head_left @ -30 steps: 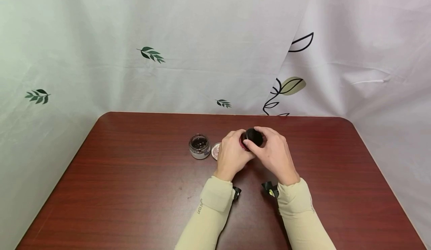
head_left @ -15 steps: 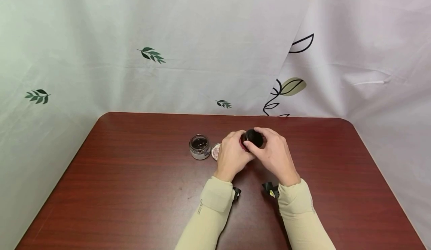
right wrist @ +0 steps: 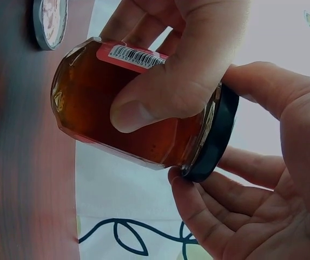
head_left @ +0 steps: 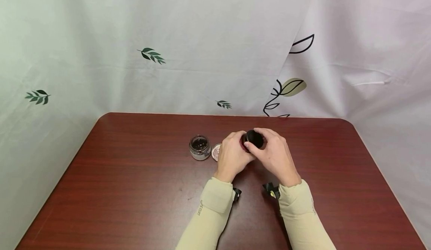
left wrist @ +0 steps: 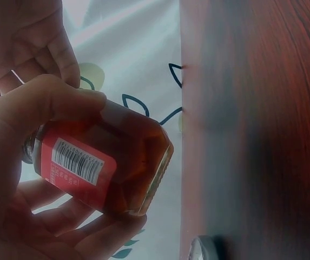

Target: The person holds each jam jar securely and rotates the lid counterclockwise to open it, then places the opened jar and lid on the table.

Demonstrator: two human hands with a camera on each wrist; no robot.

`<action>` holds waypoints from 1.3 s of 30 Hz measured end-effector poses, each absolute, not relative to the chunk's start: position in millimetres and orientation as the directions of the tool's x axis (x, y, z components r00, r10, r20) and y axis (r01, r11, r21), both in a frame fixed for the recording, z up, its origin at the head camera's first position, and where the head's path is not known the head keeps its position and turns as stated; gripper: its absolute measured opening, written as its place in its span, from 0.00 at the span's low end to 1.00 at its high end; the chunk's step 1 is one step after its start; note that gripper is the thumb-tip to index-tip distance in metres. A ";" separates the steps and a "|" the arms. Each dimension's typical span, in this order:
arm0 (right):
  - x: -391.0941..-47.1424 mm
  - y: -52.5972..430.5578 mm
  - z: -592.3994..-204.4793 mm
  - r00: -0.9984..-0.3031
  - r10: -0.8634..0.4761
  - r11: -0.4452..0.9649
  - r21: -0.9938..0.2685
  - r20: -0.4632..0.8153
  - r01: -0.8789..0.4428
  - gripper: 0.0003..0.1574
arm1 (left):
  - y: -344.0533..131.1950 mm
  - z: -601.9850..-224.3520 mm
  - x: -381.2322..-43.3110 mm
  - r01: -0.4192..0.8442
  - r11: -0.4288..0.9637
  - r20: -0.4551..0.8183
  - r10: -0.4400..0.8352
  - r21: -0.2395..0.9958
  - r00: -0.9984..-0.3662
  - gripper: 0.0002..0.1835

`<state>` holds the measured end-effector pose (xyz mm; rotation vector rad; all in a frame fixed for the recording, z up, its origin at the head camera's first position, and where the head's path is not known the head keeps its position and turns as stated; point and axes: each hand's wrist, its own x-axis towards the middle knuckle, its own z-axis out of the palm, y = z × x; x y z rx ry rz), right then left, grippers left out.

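My left hand (head_left: 232,156) holds a faceted glass jar (left wrist: 136,157) of amber-brown contents, raised above the table. Its red label (left wrist: 79,165) carries a barcode. The thumb lies along one side of the glass, with the fingers around the other. My right hand (head_left: 277,154) grips the black lid (right wrist: 215,135) between thumb and fingers, and the lid sits on the jar's mouth. From the head view the left hand hides most of the jar. In both wrist views the jar is tilted.
An open glass jar (head_left: 199,148) with dark contents stands on the red-brown table (head_left: 134,190), left of my hands. Beside it lies a round, pale-patterned lid (head_left: 215,152), partly hidden by my left hand. A leaf-printed white curtain (head_left: 188,85) hangs behind the table.
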<state>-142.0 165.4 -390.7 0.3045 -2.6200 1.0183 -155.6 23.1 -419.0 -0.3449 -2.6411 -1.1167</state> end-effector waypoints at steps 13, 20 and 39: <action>-142.7 166.2 -391.1 -0.923 -0.103 0.722 -0.611 0.370 -0.325 0.31 | 22.9 -419.9 -156.2 0.320 0.682 0.330 0.121 0.658 -0.936 0.25; -142.4 167.2 -390.8 -0.920 -0.116 0.722 -0.604 0.373 -0.336 0.31 | 23.0 -419.9 -155.9 0.312 0.685 0.320 0.121 0.658 -0.940 0.26; -142.2 167.9 -392.3 -0.919 -0.140 0.722 -0.596 0.370 -0.350 0.30 | 23.0 -421.3 -155.7 0.308 0.683 0.313 0.121 0.663 -0.942 0.24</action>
